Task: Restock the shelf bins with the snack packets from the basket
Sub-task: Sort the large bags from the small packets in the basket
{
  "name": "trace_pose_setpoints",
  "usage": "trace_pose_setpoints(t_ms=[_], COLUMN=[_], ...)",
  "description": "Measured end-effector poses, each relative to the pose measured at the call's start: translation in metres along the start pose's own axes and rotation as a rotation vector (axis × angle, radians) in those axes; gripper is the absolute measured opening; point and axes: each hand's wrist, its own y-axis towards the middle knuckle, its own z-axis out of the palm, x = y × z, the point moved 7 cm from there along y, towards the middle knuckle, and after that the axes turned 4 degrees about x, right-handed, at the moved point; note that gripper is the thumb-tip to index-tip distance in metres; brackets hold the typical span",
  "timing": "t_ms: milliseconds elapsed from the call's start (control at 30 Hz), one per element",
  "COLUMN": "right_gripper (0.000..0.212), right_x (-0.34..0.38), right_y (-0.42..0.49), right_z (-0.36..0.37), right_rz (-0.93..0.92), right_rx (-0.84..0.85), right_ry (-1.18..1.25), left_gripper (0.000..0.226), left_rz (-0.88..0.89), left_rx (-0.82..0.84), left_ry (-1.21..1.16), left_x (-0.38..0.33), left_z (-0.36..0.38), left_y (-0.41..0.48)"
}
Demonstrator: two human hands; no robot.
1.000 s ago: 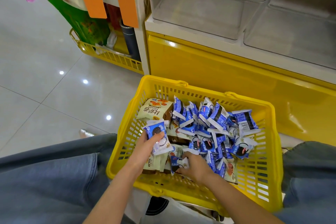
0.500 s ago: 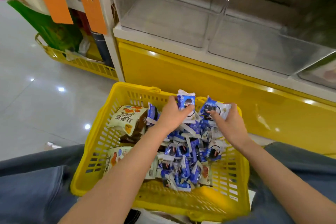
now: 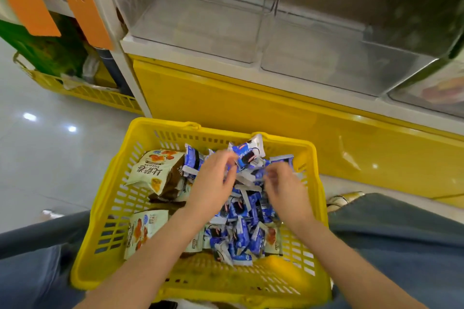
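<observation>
A yellow plastic basket (image 3: 324, 208) sits between my knees and holds several small blue snack packets (image 3: 241, 236) and two larger beige snack bags (image 3: 157, 170). My left hand (image 3: 213, 185) is over the heap and pinches a blue packet (image 3: 248, 153) raised near the basket's far rim. My right hand (image 3: 286, 190) is blurred beside it, with its fingers curled on another blue packet (image 3: 283, 159). Above stand two clear shelf bins, a left bin (image 3: 200, 25) and a right bin (image 3: 326, 57), both showing bare floors.
A yellow shelf base panel (image 3: 251, 108) rises just behind the basket. Orange tags (image 3: 32, 0) hang at the upper left over a second yellow basket (image 3: 82, 93) with green bags. Glossy floor lies to the left. Another bin (image 3: 439, 88) at the far right holds some goods.
Both hands went from digging at the near side of the heap to its far side, each lifting a blue packet. The view has tilted up towards the bins.
</observation>
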Motion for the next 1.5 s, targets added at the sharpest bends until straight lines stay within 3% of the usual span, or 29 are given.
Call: trace_pose_setpoints(t_ms=[133, 267, 400, 500, 567, 633, 733, 867, 967, 1100, 1233, 1367, 1500], right_gripper=[0.01, 0.027, 0.051, 0.044, 0.04, 0.038, 0.04, 0.043, 0.042, 0.036, 0.03, 0.021, 0.016], right_x=[0.0, -0.016, -0.034, -0.041, -0.042, -0.039, -0.025, 0.004, 0.029, 0.06, 0.063, 0.072, 0.063], right_y=[-0.042, -0.064, -0.073, -0.074, -0.072, -0.069, -0.061, -0.044, -0.039, -0.042, -0.043, -0.046, -0.04], right_z=[0.074, 0.109, 0.127, 0.132, 0.134, 0.132, 0.12, 0.088, 0.074, 0.074, 0.078, 0.085, 0.093], right_rz=[0.053, 0.188, 0.304, 0.385, 0.365, 0.323, 0.242, 0.275, 0.363, 0.241, 0.318, 0.22, 0.088], right_rx=[0.412, 0.561, 0.676, 0.696, 0.715, 0.75, 0.785, 0.588, 0.5, 0.579, 0.479, 0.473, 0.473], right_ry=[-0.023, -0.126, -0.117, -0.03, -0.037, -0.036, 0.035, 0.408, 0.725, 0.712, 0.81, 0.798, 0.598], left_gripper=[0.028, 0.049, 0.048, 0.037, 0.041, 0.042, 0.025, 0.004, 0.006, 0.018, 0.03, 0.06, 0.053], left_rz=[-0.318, -0.492, -0.534, -0.531, -0.527, -0.571, -0.628, -0.658, -0.68, -0.755, -0.729, -0.714, -0.769], left_rx=[0.343, 0.568, 0.65, 0.615, 0.575, 0.505, 0.332, 0.163, 0.098, 0.12, 0.143, 0.135, 0.0], left_ry=[-0.001, 0.034, 0.155, 0.267, 0.257, 0.106, -0.133, -0.378, -0.499, -0.759, -1.042, -0.961, -0.879], left_x=[0.07, 0.101, 0.109, 0.111, 0.111, 0.112, 0.111, 0.1, 0.094, 0.086, 0.074, 0.071, 0.081], left_z=[0.046, 0.08, 0.09, 0.081, 0.072, 0.06, 0.034, 0.005, -0.009, -0.009, -0.005, -0.005, -0.013], left_y=[-0.063, -0.087, -0.09, -0.087, -0.085, -0.085, -0.086, -0.087, -0.085, -0.093, -0.1, -0.105, -0.112])
